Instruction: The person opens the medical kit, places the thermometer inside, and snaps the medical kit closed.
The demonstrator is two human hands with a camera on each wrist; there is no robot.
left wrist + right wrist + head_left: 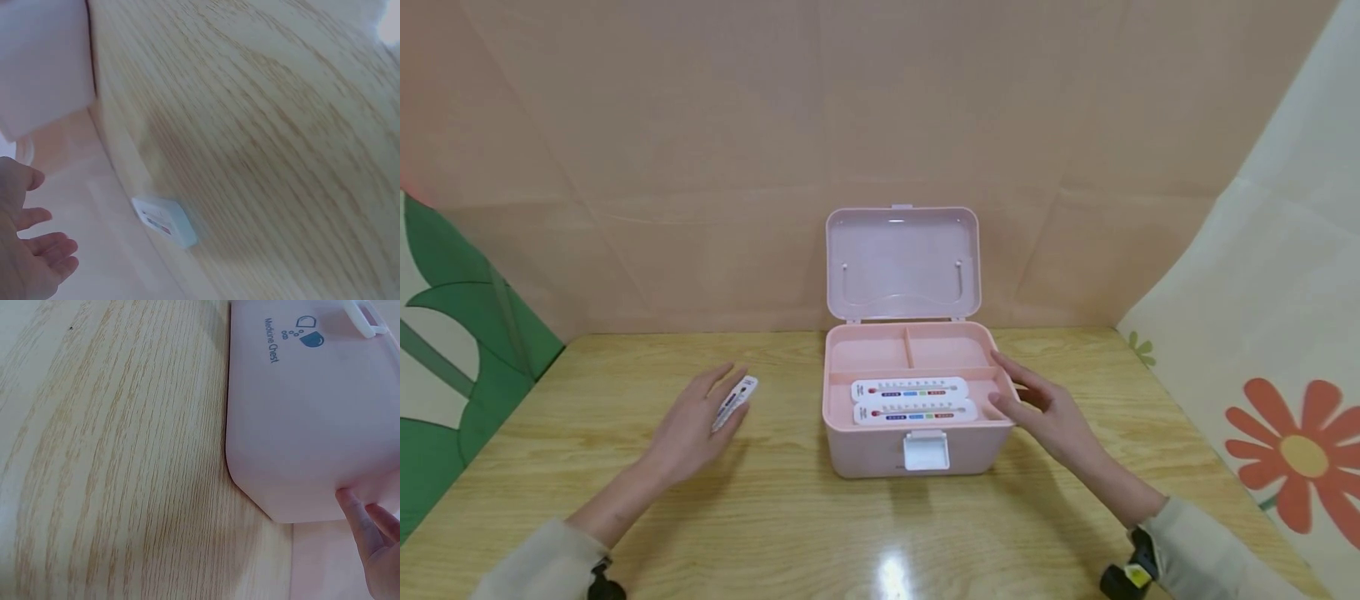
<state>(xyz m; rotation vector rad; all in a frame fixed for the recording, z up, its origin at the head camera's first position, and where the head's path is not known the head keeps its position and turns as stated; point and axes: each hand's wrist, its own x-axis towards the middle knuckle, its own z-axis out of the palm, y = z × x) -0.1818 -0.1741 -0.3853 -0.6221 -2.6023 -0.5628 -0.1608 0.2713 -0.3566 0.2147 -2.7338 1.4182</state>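
Thermometer card under left hand, pink medicine chest steadied at right.

Lies flat on the wooden table, well left of the chest, with straight, relaxed fingers resting over it, not curled round it; shows in the left wrist view as a white card near the table's far edge, beyond the fingertips. Right hand spread loosely against the chest's right front corner, fingertips touching the wall, gripping nothing. Sits mid-table with lid standing upright and open, white latch hanging at the front, "Medicine Chest" printed on the side. Holds two more white thermometer cards side by side in the front compartment of the top tray.
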